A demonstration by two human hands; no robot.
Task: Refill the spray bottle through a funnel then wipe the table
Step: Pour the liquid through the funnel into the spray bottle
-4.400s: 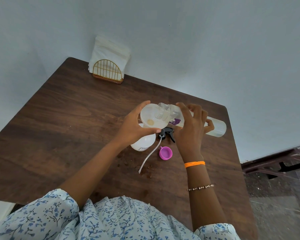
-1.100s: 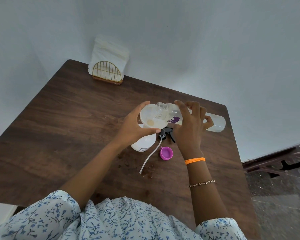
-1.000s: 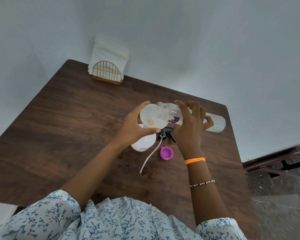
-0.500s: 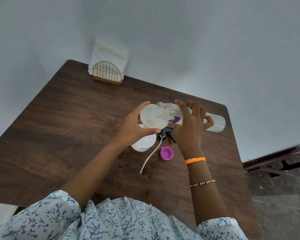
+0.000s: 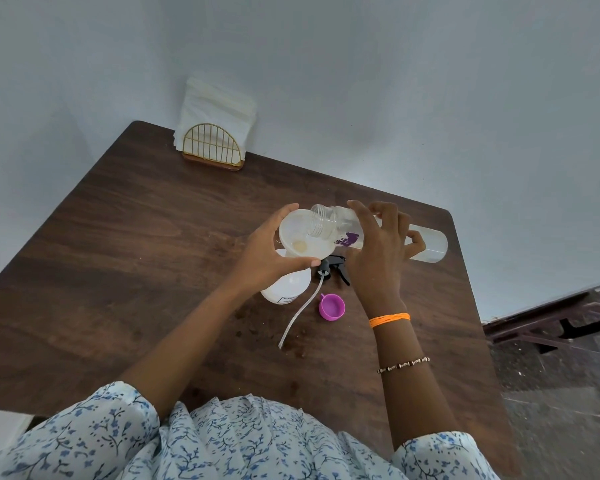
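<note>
against a pale wall [image 5: 361,81], dark wooden table [image 5: 136,254] bears napkin holder [image 5: 211,148].

spray bottle [image 5: 284,287] mostly behind funnel [image 5: 303,239] and left hand [image 5: 267,252], label unreadable

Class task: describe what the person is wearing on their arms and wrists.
Both arms are bare below loose white sleeves printed with small blue flowers. Above the right hand are an orange thread band and, further up, a thin beaded bracelet. The left wrist has nothing on it.
</note>
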